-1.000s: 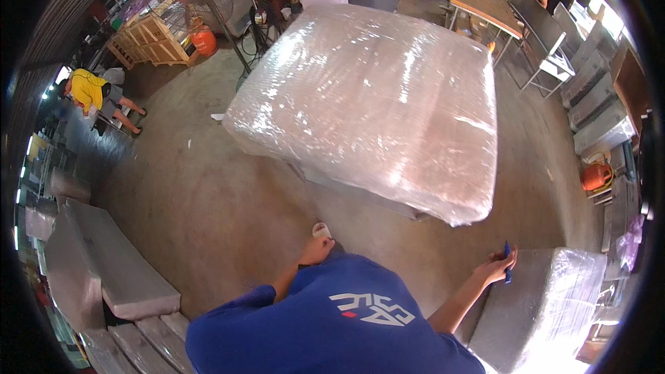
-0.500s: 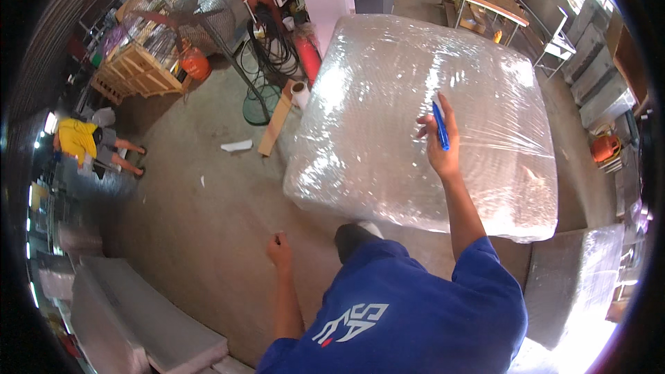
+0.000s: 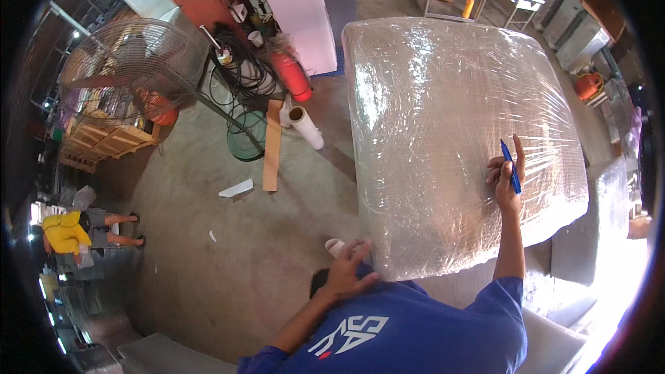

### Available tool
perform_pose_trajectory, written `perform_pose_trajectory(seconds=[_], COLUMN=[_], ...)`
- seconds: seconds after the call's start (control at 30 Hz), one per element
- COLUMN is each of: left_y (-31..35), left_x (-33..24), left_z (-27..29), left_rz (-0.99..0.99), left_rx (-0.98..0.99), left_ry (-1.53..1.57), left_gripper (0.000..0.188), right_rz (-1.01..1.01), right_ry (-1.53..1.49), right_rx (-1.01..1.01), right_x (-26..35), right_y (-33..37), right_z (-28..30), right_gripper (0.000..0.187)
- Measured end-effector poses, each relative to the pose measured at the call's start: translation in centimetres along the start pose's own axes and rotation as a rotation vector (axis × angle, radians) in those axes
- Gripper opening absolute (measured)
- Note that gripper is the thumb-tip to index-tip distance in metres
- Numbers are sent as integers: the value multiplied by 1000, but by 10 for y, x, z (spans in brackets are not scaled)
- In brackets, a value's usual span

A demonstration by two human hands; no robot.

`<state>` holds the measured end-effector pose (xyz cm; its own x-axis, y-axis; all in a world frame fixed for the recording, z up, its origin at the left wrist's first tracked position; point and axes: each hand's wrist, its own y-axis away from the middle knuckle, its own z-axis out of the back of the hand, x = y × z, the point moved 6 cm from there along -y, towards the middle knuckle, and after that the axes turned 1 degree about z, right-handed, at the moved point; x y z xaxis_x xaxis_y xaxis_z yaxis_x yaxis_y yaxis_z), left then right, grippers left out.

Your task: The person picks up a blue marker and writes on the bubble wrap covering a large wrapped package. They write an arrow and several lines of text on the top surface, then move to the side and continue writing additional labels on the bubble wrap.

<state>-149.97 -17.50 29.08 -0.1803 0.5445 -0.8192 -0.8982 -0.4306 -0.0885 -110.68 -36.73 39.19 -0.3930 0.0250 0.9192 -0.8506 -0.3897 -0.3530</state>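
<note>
A large block-shaped bundle [image 3: 443, 145] wrapped in clear stretch film stands in front of me, its top catching bright glare. Over the right part of that top is my right hand [image 3: 509, 176], closed around a blue marker pen [image 3: 512, 166] with its tip pointing away from me. Whether this hand rests on the film I cannot tell. My left hand [image 3: 348, 270] has its fingers spread at the bundle's near left corner, close to or touching the wrap. It holds nothing that I can see.
Left of the bundle lie a roll of white film [image 3: 307, 128], a cardboard strip [image 3: 273, 156] and a white scrap [image 3: 236, 188]. A standing fan [image 3: 131, 69], a red cylinder [image 3: 291, 76] and a water dispenser [image 3: 298, 21] stand behind. A person in yellow [image 3: 66, 232] bends at far left.
My left hand has risen from low beside me to the bundle's near left corner, its fingers now spread. My right hand, still with the pen, has shifted right and nearer. The view has turned.
</note>
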Motion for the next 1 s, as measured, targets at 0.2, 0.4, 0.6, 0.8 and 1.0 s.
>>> perform_pose_trajectory(seconds=[0.2,0.4,0.6,0.8,1.0], left_y=[-31,-113,-243,-406,-546], left_x=[113,192,218,173,116], left_z=[80,155,216,217,160], left_rz=[262,185,136,22,-154], left_rx=[63,-54,65,56,-81], left_ry=[-17,54,80,138,87], left_gripper=[61,46,31,37,57], right_rz=[-173,-246,-118,-76,-145], right_ry=[73,46,329,263,242], right_rx=[-156,-375,-548,-571,-125], right_x=[-4,-15,19,50,25], right_y=[-1,-1,-13,-79,-205], right_z=[0,4,-19,-64,-186], right_gripper=[60,59,67,61,49])
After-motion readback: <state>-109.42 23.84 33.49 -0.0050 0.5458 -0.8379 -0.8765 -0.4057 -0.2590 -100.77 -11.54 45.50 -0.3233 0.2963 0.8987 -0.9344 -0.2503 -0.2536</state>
